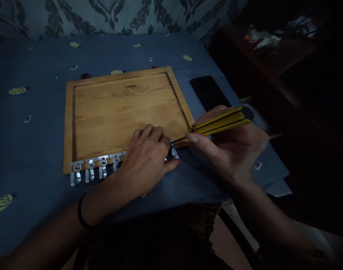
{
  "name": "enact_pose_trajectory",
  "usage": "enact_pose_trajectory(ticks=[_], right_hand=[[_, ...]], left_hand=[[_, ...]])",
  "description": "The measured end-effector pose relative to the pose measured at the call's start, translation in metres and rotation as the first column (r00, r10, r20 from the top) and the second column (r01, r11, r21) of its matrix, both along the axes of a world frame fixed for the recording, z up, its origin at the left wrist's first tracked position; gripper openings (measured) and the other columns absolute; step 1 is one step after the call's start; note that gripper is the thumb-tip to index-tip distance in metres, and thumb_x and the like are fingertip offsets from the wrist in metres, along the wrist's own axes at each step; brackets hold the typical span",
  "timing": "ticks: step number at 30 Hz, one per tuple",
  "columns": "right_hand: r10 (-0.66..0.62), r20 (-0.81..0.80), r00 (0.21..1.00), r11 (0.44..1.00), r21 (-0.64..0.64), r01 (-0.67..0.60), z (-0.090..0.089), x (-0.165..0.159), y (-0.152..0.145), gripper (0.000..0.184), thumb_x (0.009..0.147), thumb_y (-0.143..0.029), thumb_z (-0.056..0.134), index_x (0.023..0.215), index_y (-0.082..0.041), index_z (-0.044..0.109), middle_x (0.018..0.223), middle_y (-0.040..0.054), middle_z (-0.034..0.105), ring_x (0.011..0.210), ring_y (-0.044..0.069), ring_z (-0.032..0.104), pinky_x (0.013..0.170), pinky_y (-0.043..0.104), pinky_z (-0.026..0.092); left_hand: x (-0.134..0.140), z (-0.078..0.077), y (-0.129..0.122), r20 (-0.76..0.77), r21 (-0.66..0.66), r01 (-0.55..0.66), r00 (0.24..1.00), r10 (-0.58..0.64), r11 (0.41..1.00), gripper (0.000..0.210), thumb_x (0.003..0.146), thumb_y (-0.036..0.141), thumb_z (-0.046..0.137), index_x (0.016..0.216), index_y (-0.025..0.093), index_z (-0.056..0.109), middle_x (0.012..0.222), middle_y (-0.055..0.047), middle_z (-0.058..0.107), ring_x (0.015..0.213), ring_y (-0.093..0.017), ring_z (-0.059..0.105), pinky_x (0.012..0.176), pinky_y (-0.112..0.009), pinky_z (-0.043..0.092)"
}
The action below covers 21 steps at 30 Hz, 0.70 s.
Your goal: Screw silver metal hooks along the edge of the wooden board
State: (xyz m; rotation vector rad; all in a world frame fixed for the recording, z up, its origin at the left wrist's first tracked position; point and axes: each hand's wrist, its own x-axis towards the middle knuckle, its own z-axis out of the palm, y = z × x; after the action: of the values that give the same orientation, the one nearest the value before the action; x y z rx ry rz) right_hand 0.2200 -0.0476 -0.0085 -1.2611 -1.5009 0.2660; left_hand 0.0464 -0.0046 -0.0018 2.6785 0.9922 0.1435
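A framed wooden board (pixel 126 112) lies on the blue cloth, with a row of metal hooks (pixel 103 167) along its near edge. My right hand (pixel 230 146) grips a screwdriver (pixel 222 122) by its yellow and black handle. The shaft points left, and its tip meets the near edge of the board by the rightmost hook (pixel 174 153). My left hand (pixel 147 159) is bent over that edge, its fingers closed at the right end of the hook row beside the tip. It hides several hooks; what its fingertips pinch is hidden.
A black phone-like slab (pixel 209 92) lies right of the board. The blue tablecloth (pixel 42 142) carries yellow dotted ovals. To the right stands dark furniture with a crumpled clear plastic piece (pixel 265 39) on it. Patterned wall covering (pixel 109 17) rises behind the table.
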Motion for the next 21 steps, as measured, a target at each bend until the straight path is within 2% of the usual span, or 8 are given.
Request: enact_pose_trajectory(ticks=[5,11,15,19,21], right_hand=[[-0.033,-0.008,0.999,0.998,-0.054,0.033,0.0014,-0.0029,-0.0001,0.023,0.075,-0.045,0.085,0.073,-0.032,0.066,0.071,-0.0003,0.061,0.066,0.022,0.059,0.053,0.041,0.053],[-0.017,-0.027,0.999,0.998,-0.056,0.016,0.0019,-0.0021,-0.0004,0.022,0.074,-0.044,0.086,0.073,-0.032,0.068,0.072,-0.0014,0.061,0.066,0.019,0.059,0.055,0.039,0.053],[-0.011,-0.021,1.000,1.000,-0.004,0.011,0.0000,-0.0031,0.0010,0.020,0.074,-0.039,0.087,0.076,-0.031,0.069,0.072,-0.0018,0.063,0.066,0.019,0.060,0.054,0.036,0.052],[-0.079,-0.089,0.993,0.985,0.145,0.091,-0.0018,-0.0060,0.0023,0.015,0.080,-0.029,0.082,0.073,-0.029,0.069,0.068,-0.0016,0.062,0.062,0.017,0.060,0.056,0.034,0.053],[-0.092,-0.102,0.991,0.981,0.163,0.108,-0.0030,-0.0062,0.0027,0.016,0.081,-0.025,0.080,0.071,-0.027,0.069,0.067,-0.0009,0.062,0.060,0.015,0.059,0.055,0.033,0.052]], left_hand=[[-0.0007,-0.0013,-0.0002,0.010,0.001,0.003,1.000,-0.003,1.000,0.034,0.090,0.041,0.072,0.110,0.014,0.072,0.110,-0.011,0.067,0.108,-0.031,0.056,0.090,-0.044,0.045],[-0.0008,-0.0004,-0.0002,-0.007,-0.009,0.003,1.000,-0.003,1.000,0.036,0.091,0.042,0.071,0.113,0.013,0.072,0.112,-0.011,0.067,0.111,-0.032,0.056,0.092,-0.045,0.045],[-0.0004,0.0004,-0.0004,-0.019,-0.018,0.001,1.000,-0.002,1.000,0.036,0.091,0.042,0.071,0.113,0.013,0.072,0.111,-0.011,0.067,0.112,-0.033,0.056,0.092,-0.045,0.046],[-0.0013,-0.0011,0.0000,0.016,0.014,0.009,1.000,-0.009,1.000,0.034,0.090,0.043,0.072,0.106,0.013,0.072,0.108,-0.012,0.067,0.109,-0.032,0.057,0.091,-0.044,0.046],[-0.0011,-0.0021,0.0003,0.026,0.021,0.013,1.000,-0.014,1.000,0.034,0.089,0.043,0.073,0.104,0.012,0.072,0.107,-0.012,0.067,0.109,-0.033,0.058,0.091,-0.045,0.047]])
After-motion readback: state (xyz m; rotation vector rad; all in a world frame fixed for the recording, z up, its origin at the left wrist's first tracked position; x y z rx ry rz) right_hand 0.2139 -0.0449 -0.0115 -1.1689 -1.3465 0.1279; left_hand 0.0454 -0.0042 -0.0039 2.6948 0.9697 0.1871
